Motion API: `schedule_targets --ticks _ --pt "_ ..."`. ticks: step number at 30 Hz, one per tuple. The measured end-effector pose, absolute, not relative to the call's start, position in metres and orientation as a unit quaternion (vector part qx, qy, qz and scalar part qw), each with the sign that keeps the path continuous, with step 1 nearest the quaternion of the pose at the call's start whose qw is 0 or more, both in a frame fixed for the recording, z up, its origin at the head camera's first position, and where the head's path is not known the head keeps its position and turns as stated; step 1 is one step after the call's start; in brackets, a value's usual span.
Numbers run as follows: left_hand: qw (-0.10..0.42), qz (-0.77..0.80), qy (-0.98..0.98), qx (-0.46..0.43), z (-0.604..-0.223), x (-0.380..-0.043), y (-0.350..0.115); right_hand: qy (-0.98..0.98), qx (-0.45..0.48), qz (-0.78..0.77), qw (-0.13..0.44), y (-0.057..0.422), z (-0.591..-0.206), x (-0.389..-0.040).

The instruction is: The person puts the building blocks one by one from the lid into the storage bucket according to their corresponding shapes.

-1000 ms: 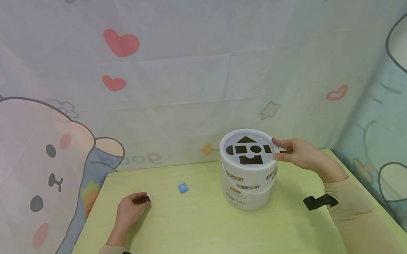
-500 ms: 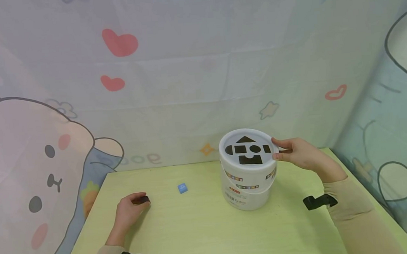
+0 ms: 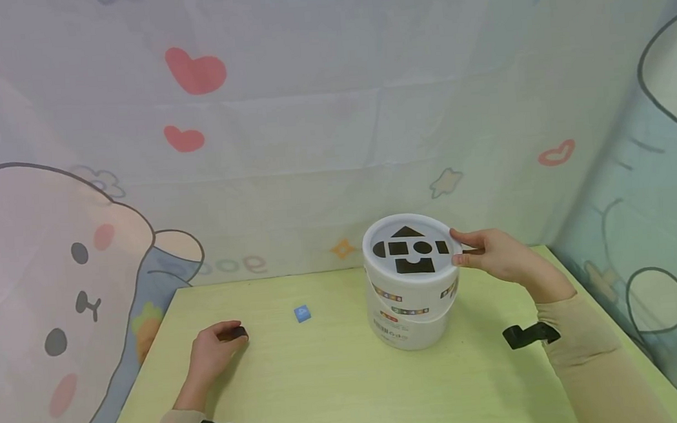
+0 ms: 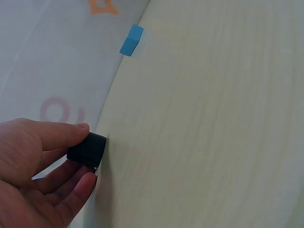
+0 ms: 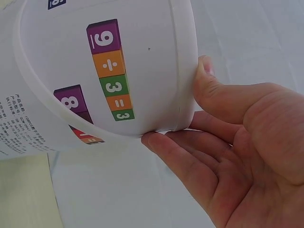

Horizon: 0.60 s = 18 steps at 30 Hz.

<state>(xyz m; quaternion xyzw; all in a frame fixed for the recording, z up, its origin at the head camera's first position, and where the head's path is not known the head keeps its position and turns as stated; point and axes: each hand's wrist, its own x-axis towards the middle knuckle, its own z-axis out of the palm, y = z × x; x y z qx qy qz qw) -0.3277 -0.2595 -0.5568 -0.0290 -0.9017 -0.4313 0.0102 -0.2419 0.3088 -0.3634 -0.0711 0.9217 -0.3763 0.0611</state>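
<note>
In the head view, my left hand (image 3: 210, 354) pinches a small black block (image 3: 239, 332) low over the left part of the table. The left wrist view has the thumb on top of the black block (image 4: 88, 151) and fingers beneath it. A white bucket (image 3: 412, 330) stands upright right of centre, its lid (image 3: 372, 264) on top with several dark shaped cut-outs. At the lid's right edge, my right hand (image 3: 501, 258) holds the rim, thumb over the edge. Fingertips (image 5: 156, 142) press the bucket's side just below the lid in the right wrist view.
Between the left hand and the bucket lies a small blue block (image 3: 302, 314) on the pale green table (image 3: 326, 393). A printed cloth backdrop (image 3: 311, 142) rises behind the table's far edge and along both sides. The bucket's thin handle hangs down its front.
</note>
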Motion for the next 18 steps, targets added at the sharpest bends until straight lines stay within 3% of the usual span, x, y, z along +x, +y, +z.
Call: schedule_targets --ticks 18 --pt "0.006 -0.426 -0.904 -0.026 -0.5518 -0.3255 -0.258 0.922 -0.069 -0.376 0.063 0.309 -0.3618 -0.2422"
